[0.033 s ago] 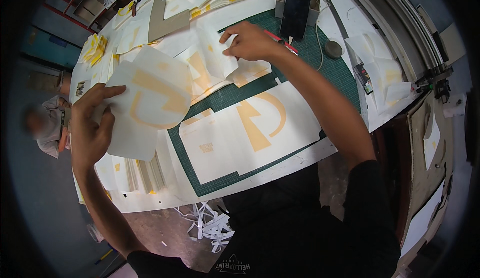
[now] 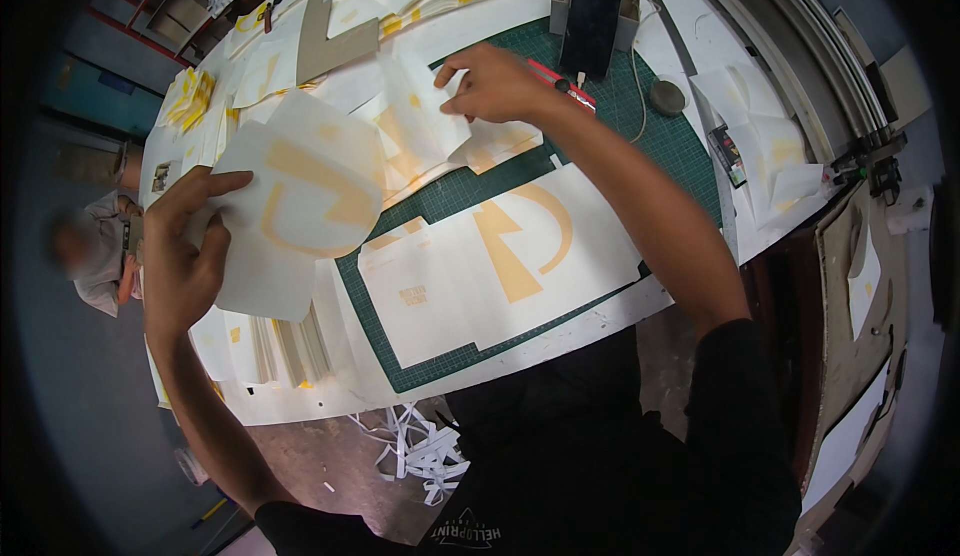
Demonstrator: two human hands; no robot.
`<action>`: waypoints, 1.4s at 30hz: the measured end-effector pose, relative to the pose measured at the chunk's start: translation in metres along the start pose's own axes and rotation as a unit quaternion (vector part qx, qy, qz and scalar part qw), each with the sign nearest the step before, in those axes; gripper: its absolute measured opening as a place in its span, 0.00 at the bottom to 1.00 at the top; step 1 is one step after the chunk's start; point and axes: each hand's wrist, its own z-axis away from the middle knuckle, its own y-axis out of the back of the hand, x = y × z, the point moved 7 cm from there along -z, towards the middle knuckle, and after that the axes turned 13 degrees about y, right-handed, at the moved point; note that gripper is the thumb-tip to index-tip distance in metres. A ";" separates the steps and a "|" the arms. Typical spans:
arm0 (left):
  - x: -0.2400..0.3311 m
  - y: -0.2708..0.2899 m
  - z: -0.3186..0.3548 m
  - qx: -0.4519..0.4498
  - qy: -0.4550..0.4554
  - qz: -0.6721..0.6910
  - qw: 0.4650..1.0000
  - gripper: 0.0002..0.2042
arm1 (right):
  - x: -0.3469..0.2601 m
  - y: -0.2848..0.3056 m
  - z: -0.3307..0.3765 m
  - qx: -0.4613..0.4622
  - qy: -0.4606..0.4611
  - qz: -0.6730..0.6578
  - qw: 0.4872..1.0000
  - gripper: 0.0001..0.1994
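Observation:
My left hand (image 2: 185, 246) grips the edge of a thin whitish sheet with pale orange shapes (image 2: 290, 196), thumb and fingers closed on it. That sheet is raised at the left of the table. Across the far side of the cutting mat, my right hand (image 2: 490, 84) pinches the edge of another white printed sheet (image 2: 425, 106), its near part lifted and curved. Under it lie more sheets with orange print (image 2: 510, 146). Flat on the green cutting mat (image 2: 405, 381), between my forearms, rests a white cut-out sheet with orange shapes (image 2: 440, 301).
A black box-shaped object (image 2: 590, 26), a small round tin (image 2: 667, 98) and a red-handled tool (image 2: 560, 86) stand or lie beyond the mat. Stacked sheets (image 2: 285, 351) are at the near left. A long metal machine rail (image 2: 800, 36) borders the right; another person (image 2: 105, 251) sits at far left.
My right hand has shifted slightly left, with the edge of its sheet. More of the red-handled tool shows. My left hand has not visibly moved.

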 end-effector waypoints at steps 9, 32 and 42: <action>0.006 -0.009 -0.003 -0.020 0.021 -0.005 1.000 0.25 | -0.030 -0.060 -0.031 0.002 0.061 0.074 0.995 0.19; -0.037 0.008 0.018 -0.088 0.048 -0.080 0.992 0.24 | -0.033 -0.122 0.022 -0.042 0.192 0.283 0.939 0.45; -0.053 0.006 0.021 -0.097 0.046 -0.077 0.991 0.25 | -0.022 -0.118 0.029 0.007 0.218 0.261 0.940 0.26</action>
